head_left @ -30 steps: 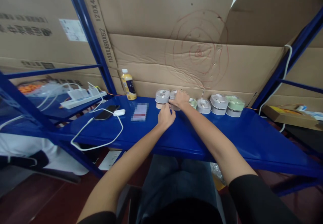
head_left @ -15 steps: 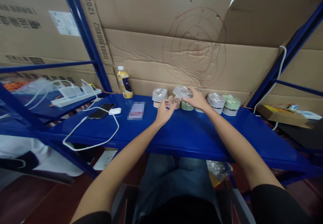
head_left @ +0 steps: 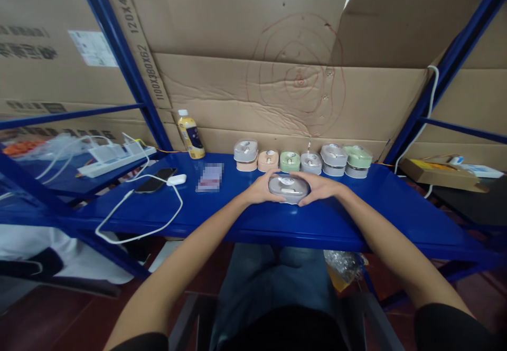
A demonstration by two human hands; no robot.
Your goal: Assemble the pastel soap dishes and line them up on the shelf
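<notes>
Between my hands is a grey oval lidded box (head_left: 289,187) with a clear, shiny wrap and a small label on top. My left hand (head_left: 260,189) is curved around its left end, and my right hand (head_left: 322,187) grips the right end. It is at or just above the blue tabletop; which of these I cannot tell. Behind it runs a row of similar boxes: a grey-on-pink stack (head_left: 246,155), a single pink box (head_left: 268,161), a single green box (head_left: 290,162), a single grey box (head_left: 311,163), a grey stack (head_left: 334,160) and a green-on-grey stack (head_left: 358,161).
A yellow bottle (head_left: 190,135) stands at the back left of the blue table (head_left: 317,224). Nearer lie a blurred-out card (head_left: 209,177), a black phone (head_left: 155,180) and a looped white cable (head_left: 138,239). Cardboard (head_left: 222,92) walls the back; a blue post (head_left: 119,50) rises at left.
The grey box has come forward from above the row toward me. My left hand has left the pink box area, and both hands now hold the grey box by its ends.
</notes>
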